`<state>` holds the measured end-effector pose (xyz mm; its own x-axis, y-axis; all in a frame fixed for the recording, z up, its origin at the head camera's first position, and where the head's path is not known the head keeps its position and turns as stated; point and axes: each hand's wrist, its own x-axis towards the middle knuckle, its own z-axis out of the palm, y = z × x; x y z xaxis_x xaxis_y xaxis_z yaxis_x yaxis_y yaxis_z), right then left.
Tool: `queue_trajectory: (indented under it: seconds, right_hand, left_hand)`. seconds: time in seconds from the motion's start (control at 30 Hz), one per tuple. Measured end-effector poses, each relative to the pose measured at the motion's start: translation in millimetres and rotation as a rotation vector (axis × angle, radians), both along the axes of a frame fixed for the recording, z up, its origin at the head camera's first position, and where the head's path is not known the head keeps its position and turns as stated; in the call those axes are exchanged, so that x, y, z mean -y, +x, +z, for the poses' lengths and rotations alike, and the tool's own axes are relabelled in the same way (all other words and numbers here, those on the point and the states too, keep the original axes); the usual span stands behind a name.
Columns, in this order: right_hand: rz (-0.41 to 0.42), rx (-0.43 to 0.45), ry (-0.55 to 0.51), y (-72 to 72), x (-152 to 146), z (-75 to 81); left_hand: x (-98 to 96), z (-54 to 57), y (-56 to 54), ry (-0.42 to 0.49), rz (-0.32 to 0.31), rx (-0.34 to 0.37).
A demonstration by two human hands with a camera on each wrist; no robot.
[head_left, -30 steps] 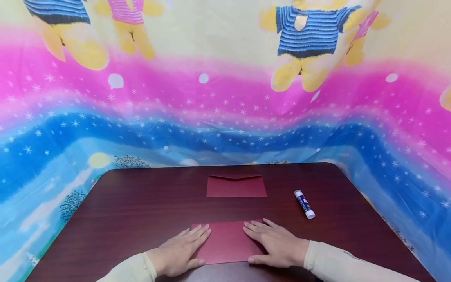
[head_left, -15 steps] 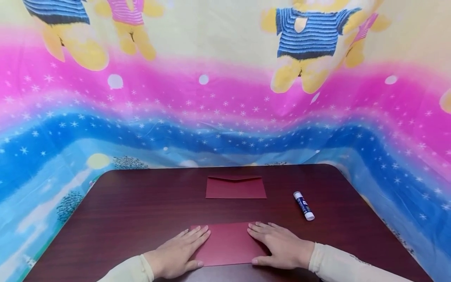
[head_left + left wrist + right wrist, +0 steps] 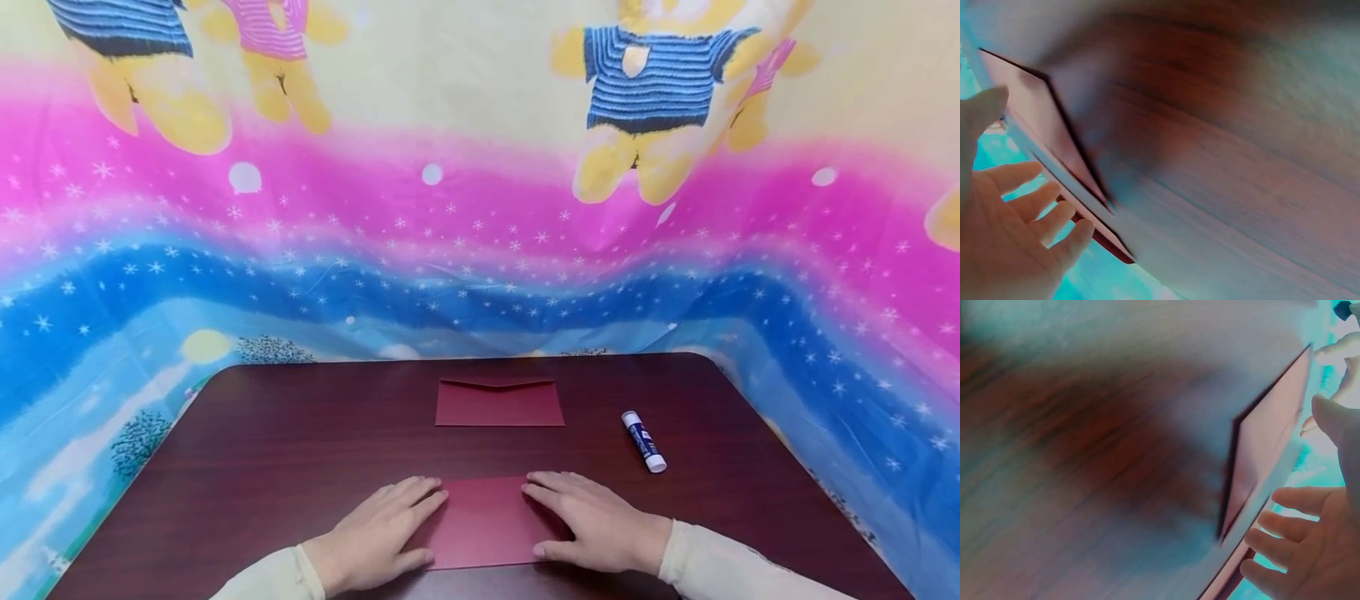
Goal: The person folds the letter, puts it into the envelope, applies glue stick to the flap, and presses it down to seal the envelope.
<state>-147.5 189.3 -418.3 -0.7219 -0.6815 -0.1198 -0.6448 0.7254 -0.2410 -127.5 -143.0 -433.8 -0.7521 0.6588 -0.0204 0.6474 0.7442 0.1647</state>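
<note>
A plain dark-red rectangle [image 3: 483, 525], which looks like an envelope with its smooth side up, lies flat near the table's front edge. My left hand [image 3: 375, 529] hovers at its left end, fingers spread and slightly bent. Over the right end is my right hand [image 3: 603, 525], posed much the same way. Both wrist views show a gap between the red paper and the left hand [image 3: 1019, 231] and right hand [image 3: 1316, 537], with nothing held. Farther back sits a second red envelope [image 3: 498, 408], its flap raised slightly along the far edge.
A white-and-blue glue stick [image 3: 643, 442] lies on the right side of the dark wooden table [image 3: 300, 433], beyond my right hand. Behind the table hangs a colourful printed cloth [image 3: 480, 225], which also runs along both sides.
Both hands have lifted off the near red paper, after lying flat on it. My right hand also shifted a little to the right. The envelope at the back and the glue stick stay put.
</note>
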Motion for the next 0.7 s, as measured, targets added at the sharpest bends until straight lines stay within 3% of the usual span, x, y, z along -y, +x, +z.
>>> queue_trajectory:
  seconds: [0.13,0.23,0.43,0.53,0.7]
  right_hand:
    - [0.034,-0.046,0.002,8.2,-2,4.2]
    - [0.063,-0.031,0.012,15.0,-4,5.1]
    - [0.130,0.041,0.019,22.8,-8,1.8]
    - [0.180,0.017,0.027,24.0,-10,-1.9]
    - [0.227,-0.022,0.032,23.3,-6,-6.2]
  left_hand:
    - [-3.4,4.0,7.0,0.010,-0.009,0.006]
    - [-4.1,2.9,12.4,-0.008,-0.051,-0.008]
    - [-2.4,-8.8,21.8,-0.055,-0.148,-0.196]
    - [-1.0,-14.5,25.0,-0.075,-0.160,-0.238]
    - [3.6,-13.8,25.8,-0.084,-0.124,-0.184]
